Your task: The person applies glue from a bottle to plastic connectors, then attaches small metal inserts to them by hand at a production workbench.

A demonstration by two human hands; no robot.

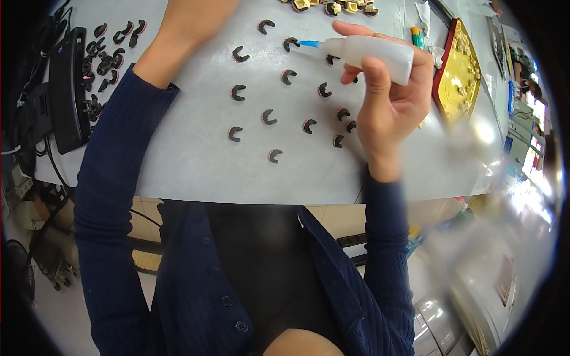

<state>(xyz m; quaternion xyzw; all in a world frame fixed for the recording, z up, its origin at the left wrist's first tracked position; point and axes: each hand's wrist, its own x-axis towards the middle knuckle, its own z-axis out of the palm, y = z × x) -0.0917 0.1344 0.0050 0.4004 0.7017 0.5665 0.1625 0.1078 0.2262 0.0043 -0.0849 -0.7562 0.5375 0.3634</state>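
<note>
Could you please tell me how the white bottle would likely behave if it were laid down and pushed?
The bottle looks like translucent plastic, so it probably squeezes easily. Its rounded body suggests it could roll. Its thin blue tip might bend if knocked.

I am seeing a ribbed navy cardigan (187,285) with long sleeves (107,178) and round buttons (241,326), open over a black top (255,267).

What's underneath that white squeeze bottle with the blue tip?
A dark horseshoe-shaped piece partly shows at the white squeeze bottle's lower edge, on the grey tabletop. Anything directly beneath the bottle and right hand is covered, so I can't tell.
</note>
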